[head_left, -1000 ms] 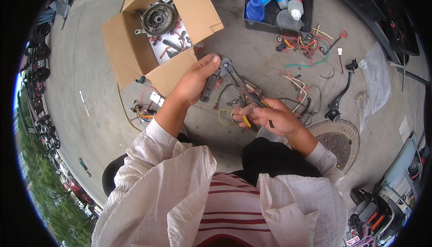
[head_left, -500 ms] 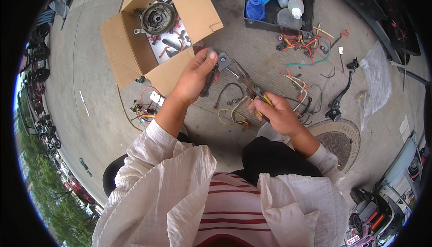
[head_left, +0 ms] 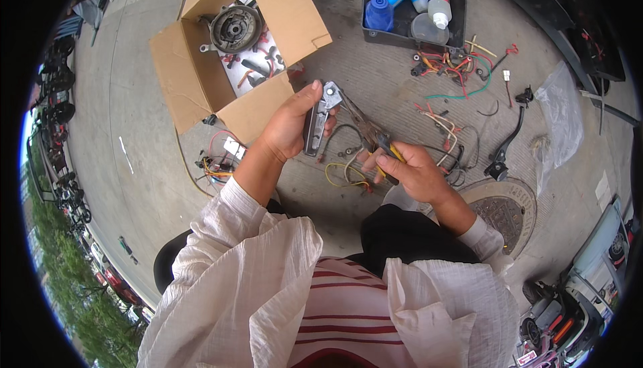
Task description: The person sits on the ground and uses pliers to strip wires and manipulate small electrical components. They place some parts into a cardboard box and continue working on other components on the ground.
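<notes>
My left hand (head_left: 289, 125) is closed around a narrow grey metal piece, channel-like along its length, with a pivot or bolt head near its upper end; what exactly it is I cannot tell. In my right hand (head_left: 414, 170) are long-nosed pliers (head_left: 365, 127) with yellow and dark handles. Their tips point up and left, right beside the upper end of the metal piece (head_left: 317, 130); whether they grip it is too small to tell. Below the pliers, yellow and dark wires (head_left: 345, 174) lie on the concrete.
An open cardboard box (head_left: 191, 77) holds a round metal hub (head_left: 236, 28) and small parts. A black bin (head_left: 408, 38) holds tubes and bottles. Around lie wire bundles (head_left: 445, 66), a black lever (head_left: 512, 137), a clear plastic bag (head_left: 561, 120) and a round manhole cover (head_left: 499, 210).
The metal piece has turned in my left hand, so its long channelled side now shows. The pliers have shifted slightly, their tips staying near its upper end.
</notes>
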Demonstrator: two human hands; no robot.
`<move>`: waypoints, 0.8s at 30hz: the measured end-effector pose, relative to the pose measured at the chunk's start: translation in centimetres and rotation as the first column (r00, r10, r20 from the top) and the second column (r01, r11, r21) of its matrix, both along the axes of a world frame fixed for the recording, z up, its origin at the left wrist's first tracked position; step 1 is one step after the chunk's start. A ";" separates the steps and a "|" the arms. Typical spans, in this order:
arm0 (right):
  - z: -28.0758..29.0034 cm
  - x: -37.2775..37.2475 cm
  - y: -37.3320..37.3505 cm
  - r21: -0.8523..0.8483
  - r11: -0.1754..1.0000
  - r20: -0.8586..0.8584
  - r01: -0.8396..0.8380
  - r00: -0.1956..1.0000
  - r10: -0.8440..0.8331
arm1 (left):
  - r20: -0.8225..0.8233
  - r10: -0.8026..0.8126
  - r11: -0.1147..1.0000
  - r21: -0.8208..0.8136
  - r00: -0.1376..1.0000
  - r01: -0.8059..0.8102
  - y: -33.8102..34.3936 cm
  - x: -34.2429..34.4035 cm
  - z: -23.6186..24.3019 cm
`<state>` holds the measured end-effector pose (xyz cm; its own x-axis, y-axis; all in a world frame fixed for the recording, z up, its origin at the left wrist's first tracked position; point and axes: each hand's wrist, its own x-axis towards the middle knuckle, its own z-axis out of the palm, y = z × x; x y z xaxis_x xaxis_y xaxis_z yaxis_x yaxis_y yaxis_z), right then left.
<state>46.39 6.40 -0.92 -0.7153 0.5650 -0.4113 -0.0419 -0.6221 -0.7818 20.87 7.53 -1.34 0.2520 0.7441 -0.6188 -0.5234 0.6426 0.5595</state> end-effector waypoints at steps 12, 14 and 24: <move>-0.5 0.1 -0.5 -0.376 0.922 -0.340 -0.089 0.939 -0.047 | -0.159 -0.106 0.983 0.132 0.982 0.127 0.0 0.3 1.0; -0.6 0.2 -0.5 -0.383 0.920 -0.363 -0.087 0.930 -0.063 | -0.174 -0.116 0.979 0.146 0.978 0.142 -0.1 0.1 0.9; -0.6 0.2 -0.5 -0.492 0.857 -0.476 -0.153 0.872 -0.118 | -0.158 -0.159 0.961 0.200 0.975 0.189 0.1 -0.2 1.7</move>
<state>46.62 5.87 -1.53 -0.9014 0.3619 -0.2377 -0.3053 -0.9205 -0.2439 20.72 7.66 0.36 0.3121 0.8141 -0.4897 -0.3212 0.5755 0.7520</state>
